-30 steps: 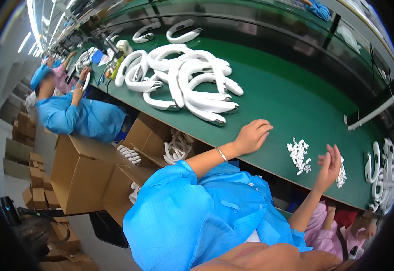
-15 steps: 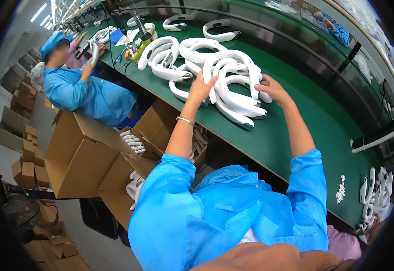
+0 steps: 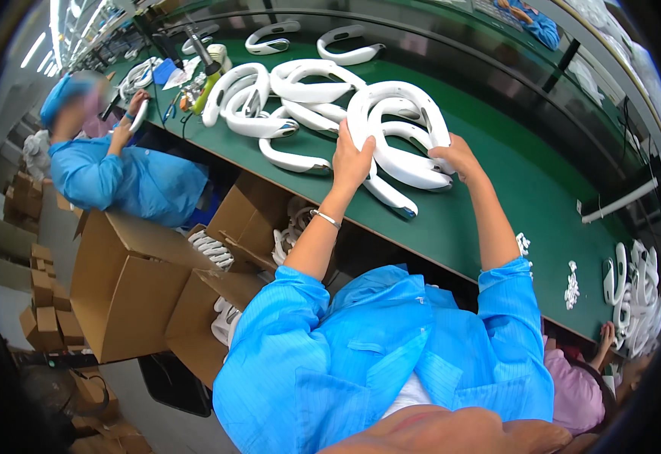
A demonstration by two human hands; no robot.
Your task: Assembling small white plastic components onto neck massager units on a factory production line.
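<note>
A white U-shaped neck fan (image 3: 397, 92) is held by its two arms on top of a loose pile, its curved end pointing away from me. My left hand (image 3: 353, 159) is closed round its left arm, thumb on the upper face. Around its right arm tip, my right hand (image 3: 461, 157) is closed, fingers bent over the end. Directly beneath lies another white neck fan (image 3: 414, 168), partly covered by the held one. Left of my hands, more neck fans (image 3: 300, 92) overlap one another on the green bench (image 3: 497, 193).
A green-and-black hand tool (image 3: 211, 83) stands beyond the pile. Open cardboard boxes (image 3: 145, 295) with white parts stand below the bench edge at left. A co-worker in blue (image 3: 130, 178) works at far left. Small white pieces (image 3: 572, 286) and bagged neck fans (image 3: 637, 299) lie at right.
Both hands have closed on the top neck fan, which has shifted slightly on the pile. The whole view has swung a little. A co-worker's hand now shows at the lower right.
</note>
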